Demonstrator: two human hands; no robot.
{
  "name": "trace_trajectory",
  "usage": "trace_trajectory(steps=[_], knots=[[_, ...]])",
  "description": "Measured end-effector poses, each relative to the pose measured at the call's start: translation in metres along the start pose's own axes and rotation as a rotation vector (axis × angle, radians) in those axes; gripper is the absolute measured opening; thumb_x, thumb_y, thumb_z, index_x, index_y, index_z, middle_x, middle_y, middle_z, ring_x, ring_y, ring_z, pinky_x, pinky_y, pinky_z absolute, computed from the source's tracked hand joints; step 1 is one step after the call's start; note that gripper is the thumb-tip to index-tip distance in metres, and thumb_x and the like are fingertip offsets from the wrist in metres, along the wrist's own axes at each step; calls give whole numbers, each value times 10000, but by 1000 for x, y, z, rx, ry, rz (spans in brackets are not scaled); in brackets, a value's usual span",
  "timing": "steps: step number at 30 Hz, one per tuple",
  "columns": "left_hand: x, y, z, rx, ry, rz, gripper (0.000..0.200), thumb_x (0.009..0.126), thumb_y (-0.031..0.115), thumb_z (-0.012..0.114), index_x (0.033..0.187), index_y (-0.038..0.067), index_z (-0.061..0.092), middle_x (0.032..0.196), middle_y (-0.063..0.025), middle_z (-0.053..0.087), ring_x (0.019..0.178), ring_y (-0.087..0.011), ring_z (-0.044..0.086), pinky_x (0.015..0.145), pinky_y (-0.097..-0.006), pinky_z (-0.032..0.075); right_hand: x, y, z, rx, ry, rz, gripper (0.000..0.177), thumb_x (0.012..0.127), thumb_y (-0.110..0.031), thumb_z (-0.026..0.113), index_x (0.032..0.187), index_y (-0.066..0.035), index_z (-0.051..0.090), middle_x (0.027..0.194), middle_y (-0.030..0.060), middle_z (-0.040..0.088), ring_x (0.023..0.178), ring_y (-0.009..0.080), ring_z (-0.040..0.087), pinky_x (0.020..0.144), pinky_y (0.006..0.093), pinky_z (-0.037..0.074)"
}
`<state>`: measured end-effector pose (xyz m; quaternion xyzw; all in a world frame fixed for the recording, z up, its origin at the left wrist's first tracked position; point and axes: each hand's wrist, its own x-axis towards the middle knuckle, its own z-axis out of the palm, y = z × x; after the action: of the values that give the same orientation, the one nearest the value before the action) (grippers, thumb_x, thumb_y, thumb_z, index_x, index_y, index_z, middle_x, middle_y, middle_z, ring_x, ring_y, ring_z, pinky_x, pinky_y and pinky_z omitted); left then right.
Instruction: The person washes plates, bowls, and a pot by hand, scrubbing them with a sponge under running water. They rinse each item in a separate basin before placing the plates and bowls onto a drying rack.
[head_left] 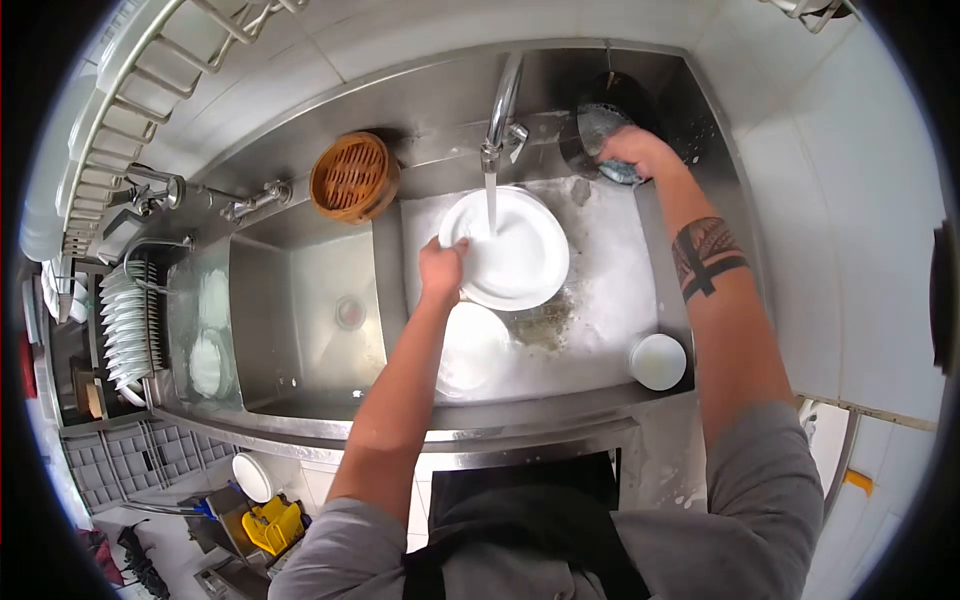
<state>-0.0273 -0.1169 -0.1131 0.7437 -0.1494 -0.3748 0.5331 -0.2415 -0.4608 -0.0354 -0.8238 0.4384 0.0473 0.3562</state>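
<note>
Well, from where I'm standing, the white plate (520, 262) is under the running tap (508, 100), towards the back left of the sudsy right-hand basin (560, 394), with the stream landing on its face. The left hand (442, 266) grasps it at the left edge, thumb lying over the rim and the other fingers mostly out of sight. Over by the sink's back right corner, the right hand (640, 152) reaches into a dark round container (632, 92); its fingertips are hidden there, so I can't tell whether they're clenched around anything.

I'd judge the plate stiff and fairly light for one hand, though the running water would add a little pull. Wet and likely soapy, it should be slippery, and if it's ceramic, a knock against the steel could chip it. The rim looks the best hold: thumb on top, fingers spread beneath, well clear of the stream.

Another white plate (475, 350) lies near the basin's front left corner, and a round white vessel (658, 362) sits at its front right corner. A bamboo steamer (350, 178) rests along the back edge, above the left-hand basin (300, 330).
</note>
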Motion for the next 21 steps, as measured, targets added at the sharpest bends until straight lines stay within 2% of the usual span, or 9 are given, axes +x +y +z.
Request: trace_trajectory(steps=[2, 4, 8, 10, 11, 14, 16, 19, 21], knots=[[-8, -7, -13, -225, 26, -110, 392, 904, -24, 659, 1280, -106, 591, 1229, -239, 680, 1098, -364, 691, 951, -472, 571, -36, -27, -1, 220, 84, 176, 384, 753, -121, 873, 1089, 8, 740, 1008, 120, 761, 945, 265, 741, 831, 388, 581], [-9, -27, -29, -602, -143, -279, 462, 871, -79, 636, 1321, -117, 536, 1271, -250, 640, 1136, -375, 662, 974, -463, 565, -72, -43, 9, 1108, 58, -61, 262, 737, -71, 867, 957, -1, 745, 957, 113, 754, 870, 225, 744, 796, 394, 585], [-24, -51, -29, -519, -144, -241, 495, 840, -134, 580, 1331, -111, 522, 1254, -248, 629, 1163, -371, 635, 975, -459, 560, -106, -77, 154, 144, 566, -418, 208, 794, -7, 757, 983, -79, 707, 1005, 142, 688, 956, 330, 695, 855, 441, 563], [-49, -36, -15, -538, -99, -257, 394, 891, -84, 584, 1283, -108, 550, 1198, -231, 646, 1085, -352, 659, 964, -450, 561, -76, -75, 233, 190, 743, -476, 259, 808, -94, 777, 1056, -103, 702, 1115, 190, 604, 1080, 399, 601, 953, 485, 502], [-58, -32, -9, -612, -61, -253, 351, 932, -12, 622, 1261, -122, 570, 1171, -210, 666, 1043, -317, 668, 922, -426, 551, -74, -92, 267, 239, 766, -379, 287, 861, -175, 786, 1115, -77, 697, 1164, 220, 618, 1141, 434, 581, 999, 499, 486], [-47, -57, -24, -469, 63, -215, 362, 1019, 178, 664, 1198, -133, 613, 1085, -181, 688, 926, -279, 669, 813, -407, 559, -124, -134, 295, 496, 185, -386, 483, 979, -356, 676, 1359, -58, 663, 1349, 210, 666, 1293, 384, 609, 1108, 436, 466], [-32, -76, -53, -298, 27, -216, 374, 1020, 174, 684, 1201, -150, 647, 1124, -196, 708, 980, -225, 676, 852, -379, 536, -168, -133, 269, 170, 43, -454, 463, 982, -336, 682, 1358, -65, 668, 1370, 172, 671, 1367, 414, 545, 1148, 456, 433], [-45, -82, -75, -294, 108, -76, 355, 1012, 187, 700, 1127, -148, 676, 994, -163, 720, 839, -210, 662, 766, -370, 530, -126, -58, 314, 24, 360, -428, 503, 988, -259, 670, 1465, -125, 588, 1591, 241, 433, 1423, 477, 450, 1183, 499, 386], [-49, -85, -82, -135, 65, -33, 368, 998, 208, 724, 1105, -142, 690, 912, -142, 714, 797, -208, 642, 731, -373, 522, -113, -91, 340, 66, 567, -346, 528, 984, -175, 644, 1491, -85, 531, 1550, 320, 407, 1380, 484, 473, 1162, 512, 399]])
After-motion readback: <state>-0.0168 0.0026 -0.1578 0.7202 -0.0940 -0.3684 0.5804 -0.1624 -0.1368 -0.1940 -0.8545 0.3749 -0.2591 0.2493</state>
